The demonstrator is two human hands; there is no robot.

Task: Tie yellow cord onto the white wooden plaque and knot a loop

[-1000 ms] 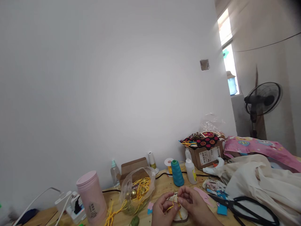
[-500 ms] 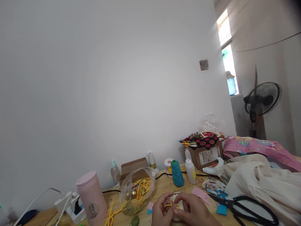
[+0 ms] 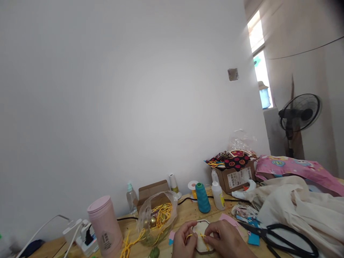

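One left hand point(image 3: 184, 240) and one right hand point(image 3: 225, 239), fingers nearly closed, pinch yellow cord point(image 3: 202, 235) over a partly hidden pad point(image 3: 201, 226), the cord's path hard to trace.

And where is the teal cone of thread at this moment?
In the head view, the teal cone of thread stands on the wooden table, right of centre, beyond the right hand and just left of the yellow-labelled bottle.

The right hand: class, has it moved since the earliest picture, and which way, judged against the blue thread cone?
Yes: the right hand has shifted slightly down the picture, away from the blue thread cone.
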